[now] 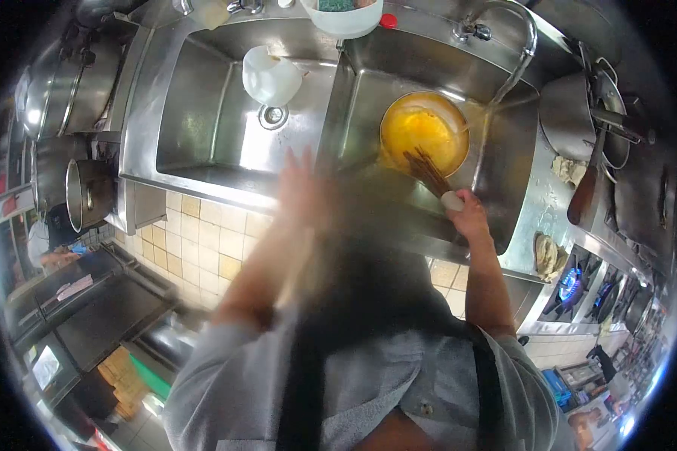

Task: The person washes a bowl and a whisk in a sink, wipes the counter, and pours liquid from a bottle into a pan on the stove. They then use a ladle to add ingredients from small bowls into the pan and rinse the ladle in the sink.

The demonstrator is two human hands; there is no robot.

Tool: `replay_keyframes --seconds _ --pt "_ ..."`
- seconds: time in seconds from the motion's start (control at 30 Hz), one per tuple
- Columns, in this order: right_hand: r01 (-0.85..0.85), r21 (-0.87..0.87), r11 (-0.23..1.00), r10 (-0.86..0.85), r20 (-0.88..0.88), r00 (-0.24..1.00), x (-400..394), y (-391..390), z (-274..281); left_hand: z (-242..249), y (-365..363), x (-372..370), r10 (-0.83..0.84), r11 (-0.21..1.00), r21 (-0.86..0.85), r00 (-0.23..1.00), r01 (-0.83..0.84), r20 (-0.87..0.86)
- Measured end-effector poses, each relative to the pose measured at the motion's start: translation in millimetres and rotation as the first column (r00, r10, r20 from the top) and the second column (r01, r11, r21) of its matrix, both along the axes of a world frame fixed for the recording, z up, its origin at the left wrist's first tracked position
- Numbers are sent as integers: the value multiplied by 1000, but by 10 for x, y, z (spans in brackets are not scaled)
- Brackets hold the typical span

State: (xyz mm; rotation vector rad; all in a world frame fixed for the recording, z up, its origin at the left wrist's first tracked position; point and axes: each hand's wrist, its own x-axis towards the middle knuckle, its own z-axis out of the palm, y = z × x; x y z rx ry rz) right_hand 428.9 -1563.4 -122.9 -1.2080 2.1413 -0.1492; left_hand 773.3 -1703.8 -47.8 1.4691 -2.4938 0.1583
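My right hand [470,216] is wrapped round the pale handle of a bundled-stick brush [428,171]. The brush's bristles reach into a round pan [449,154] of yellow-orange liquid in the right sink basin. My left hand [299,188], blurred, is raised over the front edge of the left basin [188,113], its fingers apart and nothing visible in it. Beyond it in that basin, a white plastic container [271,77] lies by the round drain [273,116].
A curved faucet [530,37] arches over the right basin. On the back ledge stands a white tub [344,21] beside a red lid [388,21]. Pots [567,120] and crumpled cloths [550,257] are at the right, near a lit burner [570,284]. Another person [41,244] is far left.
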Motion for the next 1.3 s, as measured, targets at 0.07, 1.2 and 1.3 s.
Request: replay_keyframes --seconds 0.07,1.2,1.3 --pt "14 63 998 -16 29 999 121 32 7 -495 -152 135 282 724 678 952 -131 -117" --pt "40 270 962 -22 -68 997 -32 -480 27 -1986 -140 -791 -118 312 949 993 51 -15" --pt "-132 205 970 123 56 991 69 -404 112 -1324 -89 -838 -130 371 924 990 91 -45"
